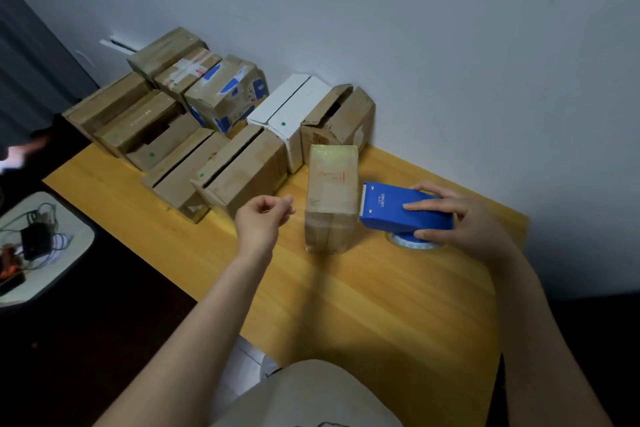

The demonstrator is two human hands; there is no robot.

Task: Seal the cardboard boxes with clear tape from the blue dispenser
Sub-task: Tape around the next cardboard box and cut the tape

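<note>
Right hand (pixel 464 218) clasps the blue dispenser (pixel 405 213); left hand (pixel 263 218) loosely curled, holding nothing.
Cardboard box (pixel 330 198) stands between both hands on the table (pixel 381 305), just beside the dispenser's toothed edge; other boxes (pixel 239 170) beyond the left hand.

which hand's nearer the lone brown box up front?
Left. The left hand sits just left of the box; the right hand grips the blue dispenser farther off on its right.

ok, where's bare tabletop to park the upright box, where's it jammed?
Widest bare table: near half, between the forearms, short of the upright box. Also a strip left of the left hand, before the box rows. Crowded: those rows at back; blue dispenser and right hand fill the right.
</note>
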